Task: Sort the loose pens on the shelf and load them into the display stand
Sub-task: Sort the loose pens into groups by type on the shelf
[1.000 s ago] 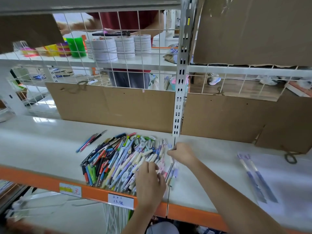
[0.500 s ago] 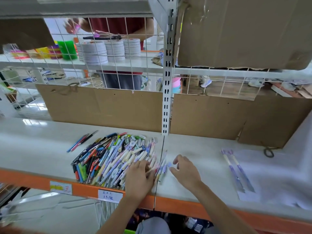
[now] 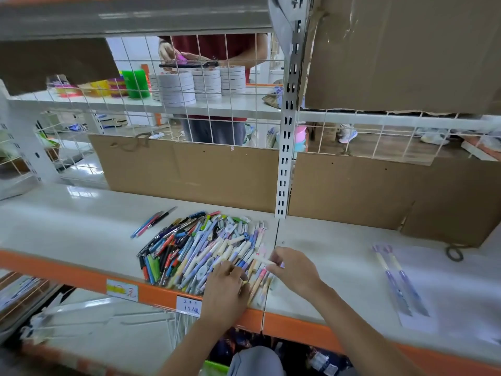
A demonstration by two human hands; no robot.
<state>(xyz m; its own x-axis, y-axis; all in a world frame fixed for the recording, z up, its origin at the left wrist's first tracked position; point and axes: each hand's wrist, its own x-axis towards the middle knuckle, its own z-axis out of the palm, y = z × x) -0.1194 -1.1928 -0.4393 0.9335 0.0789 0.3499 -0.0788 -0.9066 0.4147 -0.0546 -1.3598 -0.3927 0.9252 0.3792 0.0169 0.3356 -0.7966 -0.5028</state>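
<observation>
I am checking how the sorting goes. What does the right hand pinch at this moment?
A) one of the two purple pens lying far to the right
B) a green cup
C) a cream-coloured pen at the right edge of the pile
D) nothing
C: the right hand pinches a cream-coloured pen between thumb and fingertips at the right edge of the pen pile.

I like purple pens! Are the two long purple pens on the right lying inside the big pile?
No, the two long purple pens lie apart on the white shelf, well right of the big colourful pen pile.

Cardboard-backed (image 3: 189,172) wire-grid shelving (image 3: 287,131)
</observation>
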